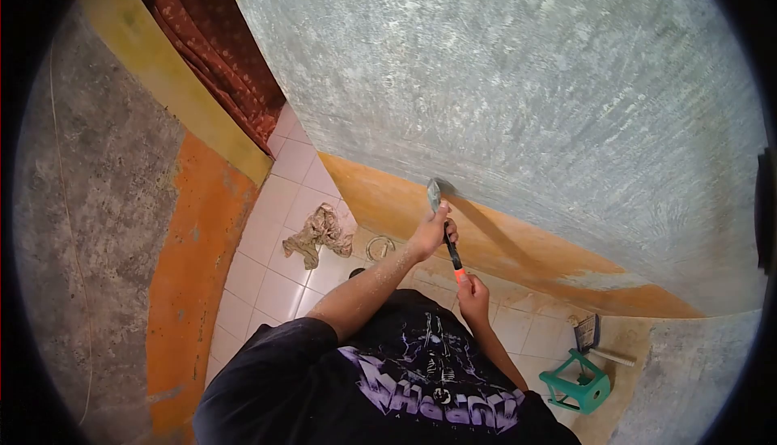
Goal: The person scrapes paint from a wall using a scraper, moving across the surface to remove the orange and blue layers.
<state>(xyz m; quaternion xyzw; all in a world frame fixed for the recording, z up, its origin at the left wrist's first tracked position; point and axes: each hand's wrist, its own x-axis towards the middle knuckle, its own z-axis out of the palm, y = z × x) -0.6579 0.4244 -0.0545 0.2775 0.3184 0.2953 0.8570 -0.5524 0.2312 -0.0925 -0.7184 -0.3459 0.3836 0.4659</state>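
My left hand (435, 233) is closed around the upper part of a long tool (452, 252) with a dark shaft and an orange section lower down. My right hand (473, 295) grips the same tool near its lower end, at the orange part. The tool's grey, rounded head (435, 191) is up at the wall, near the line where the grey-green plaster (486, 80) meets the orange band (486, 230). Whether the head touches the wall cannot be made out. Pale dust speckles my left forearm.
A crumpled, dirty cloth (321, 236) lies on the white tiled floor (263, 287), beside a ring-shaped object (380, 248). At the lower right are a green stool (576, 384) and a dark basket-like object (587, 332). A red curtain (212, 48) hangs in the doorway at the upper left.
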